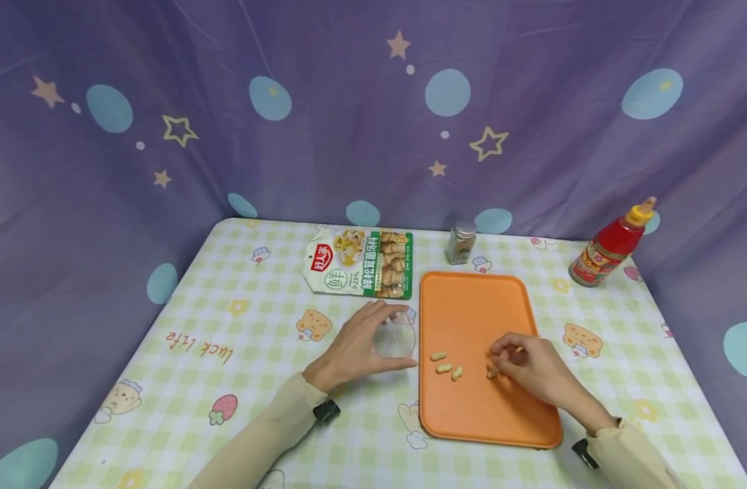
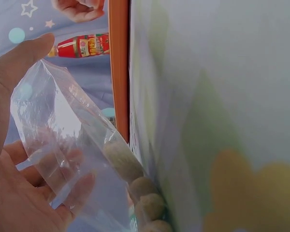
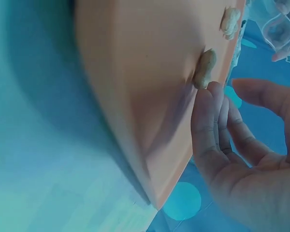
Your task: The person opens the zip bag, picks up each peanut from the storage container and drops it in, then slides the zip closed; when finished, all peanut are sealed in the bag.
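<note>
My left hand (image 1: 362,346) holds a clear plastic bag (image 2: 63,116) with thumb and fingers spread wide around its mouth. Tan rounded lumps (image 2: 142,188), apparently peanuts, show low along the bag in the left wrist view. Over the orange tray (image 1: 477,312), my right hand (image 1: 535,370) hovers with fingertips close together at a peanut (image 3: 206,68). Its thumb stands apart from the fingers there; whether the fingertips touch the shell I cannot tell. Three other peanuts (image 1: 443,368) lie near the tray's left edge, between the two hands.
A mushroom soup seasoning packet (image 1: 361,263) lies flat behind my left hand. Behind the tray stands a small glass spice jar (image 1: 462,244). A red sauce bottle with a yellow cap (image 1: 608,248) is at the back right. A purple curtain (image 1: 361,122) hangs beyond the checked tablecloth (image 1: 257,394).
</note>
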Demonstrator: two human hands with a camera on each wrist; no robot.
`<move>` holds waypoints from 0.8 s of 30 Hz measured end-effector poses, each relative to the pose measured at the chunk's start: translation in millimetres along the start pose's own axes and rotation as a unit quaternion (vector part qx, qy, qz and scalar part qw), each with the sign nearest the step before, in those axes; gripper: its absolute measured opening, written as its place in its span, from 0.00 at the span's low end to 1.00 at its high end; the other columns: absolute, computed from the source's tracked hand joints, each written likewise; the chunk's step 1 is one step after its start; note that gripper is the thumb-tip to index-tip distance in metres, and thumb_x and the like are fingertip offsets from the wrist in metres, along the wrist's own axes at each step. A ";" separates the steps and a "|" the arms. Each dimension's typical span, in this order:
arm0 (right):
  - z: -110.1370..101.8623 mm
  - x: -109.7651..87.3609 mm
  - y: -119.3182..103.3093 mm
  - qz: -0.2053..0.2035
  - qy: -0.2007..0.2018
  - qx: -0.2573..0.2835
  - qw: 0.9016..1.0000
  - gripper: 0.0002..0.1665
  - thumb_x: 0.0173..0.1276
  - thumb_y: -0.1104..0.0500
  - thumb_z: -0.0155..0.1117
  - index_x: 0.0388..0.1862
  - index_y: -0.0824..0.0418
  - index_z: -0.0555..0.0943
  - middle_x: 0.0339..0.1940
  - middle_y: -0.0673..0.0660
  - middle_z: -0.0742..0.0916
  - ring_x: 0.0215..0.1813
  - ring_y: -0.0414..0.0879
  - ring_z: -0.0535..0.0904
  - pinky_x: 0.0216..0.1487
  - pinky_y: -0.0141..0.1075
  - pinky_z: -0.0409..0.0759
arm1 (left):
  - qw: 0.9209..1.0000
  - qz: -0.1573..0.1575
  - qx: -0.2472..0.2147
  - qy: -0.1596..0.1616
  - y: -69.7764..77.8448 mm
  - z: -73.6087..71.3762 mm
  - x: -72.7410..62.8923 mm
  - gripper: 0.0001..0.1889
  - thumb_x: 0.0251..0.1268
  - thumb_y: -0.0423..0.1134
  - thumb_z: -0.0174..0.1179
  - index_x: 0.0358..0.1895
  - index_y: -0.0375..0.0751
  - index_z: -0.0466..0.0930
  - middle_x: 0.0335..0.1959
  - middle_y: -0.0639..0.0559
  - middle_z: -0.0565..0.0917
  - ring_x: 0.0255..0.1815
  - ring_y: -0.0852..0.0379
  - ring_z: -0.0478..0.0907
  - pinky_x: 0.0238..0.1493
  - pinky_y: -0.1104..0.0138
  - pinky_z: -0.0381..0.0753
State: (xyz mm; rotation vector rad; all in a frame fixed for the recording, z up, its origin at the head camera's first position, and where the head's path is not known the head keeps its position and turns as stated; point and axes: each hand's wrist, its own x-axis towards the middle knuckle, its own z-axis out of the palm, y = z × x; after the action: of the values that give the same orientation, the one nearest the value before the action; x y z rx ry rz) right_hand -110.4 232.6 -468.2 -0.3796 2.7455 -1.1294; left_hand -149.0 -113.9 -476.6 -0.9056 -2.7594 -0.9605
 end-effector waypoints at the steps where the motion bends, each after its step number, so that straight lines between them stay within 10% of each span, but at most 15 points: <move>1: -0.4 -0.9 0.9 0.004 -0.001 -0.003 1.000 0.05 0.70 0.64 0.70 0.42 0.56 0.87 0.34 0.48 0.89 0.34 0.33 0.84 0.35 0.28 0.81 | 1.000 0.000 0.001 0.000 -0.1 0.3 -0.2 0.47 0.48 0.68 0.77 0.73 0.55 0.73 0.55 0.62 0.80 0.53 0.63 0.75 0.57 0.61 0.79; 24: 13.7 8.4 -3.7 0.014 -0.047 0.017 0.999 0.11 0.65 0.64 0.76 0.44 0.60 0.85 0.30 0.50 0.85 0.27 0.34 0.80 0.29 0.29 0.79 | 1.000 0.011 0.007 -0.004 1.5 2.1 -1.4 0.47 0.48 0.68 0.77 0.73 0.60 0.72 0.48 0.63 0.78 0.52 0.64 0.74 0.56 0.63 0.79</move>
State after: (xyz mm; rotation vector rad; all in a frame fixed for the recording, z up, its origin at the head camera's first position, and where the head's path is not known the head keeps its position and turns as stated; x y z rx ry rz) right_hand -114.6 218.5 -475.6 -0.3786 2.6382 -1.1208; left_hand -146.8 -112.4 -477.9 -0.9384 -2.7519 -0.9348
